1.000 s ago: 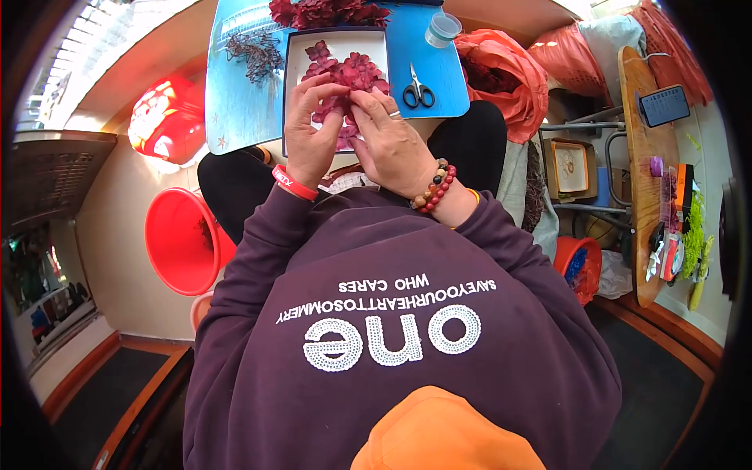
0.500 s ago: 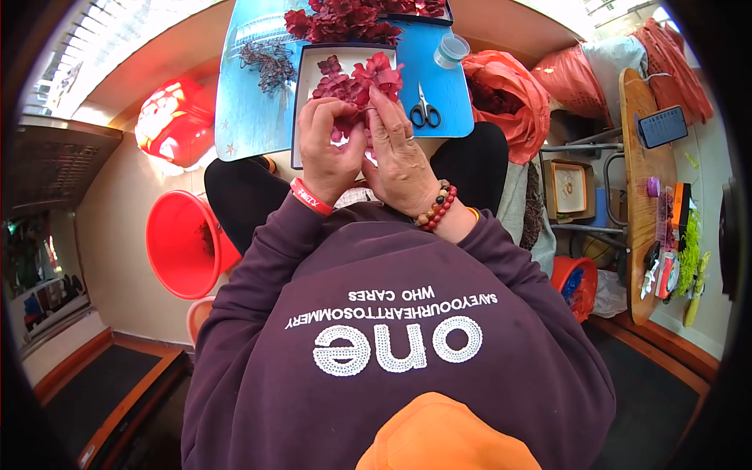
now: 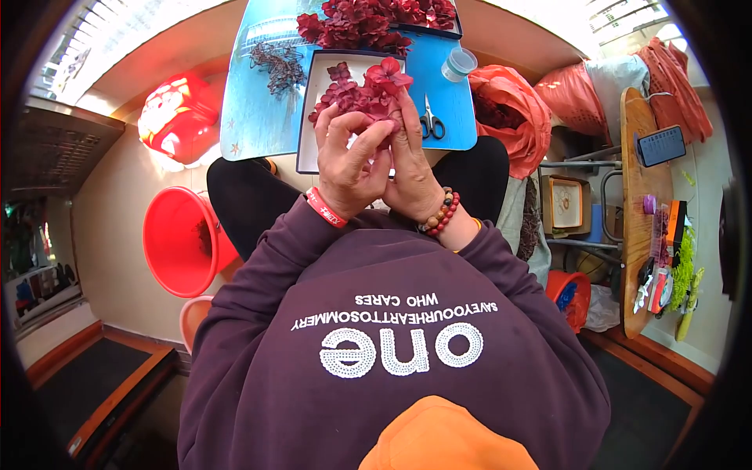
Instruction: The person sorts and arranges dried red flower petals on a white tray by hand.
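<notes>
Petals (image 3: 368, 90): dark red fabric cluster, now lifted clear above the white tray (image 3: 313, 129); a second ago it sat low in the tray under both hands. Both hands have come up and closer together, so the bunch is being worked in the air rather than sorted in the tray. Judging by that, one piece has been picked out and is being assembled or separated.

Left hand (image 3: 348, 168): fingers (image 3: 338, 125) curled and pinched together on the near left edge of the cluster. Right hand (image 3: 411, 176): fingers (image 3: 407, 117) straight, pressed against the cluster's right side, one bright petal standing just past the fingertips. Cluster sits between the two sets of fingers, touching both; exact grip point is hidden by the petals.

More petals piled in the far box (image 3: 376, 16). Scissors (image 3: 429, 124) lie just right of the tray on the blue board (image 3: 251, 117), untouched. Small clear cup (image 3: 458, 64) far right of them. Red bucket (image 3: 184, 243) on the floor at left.
</notes>
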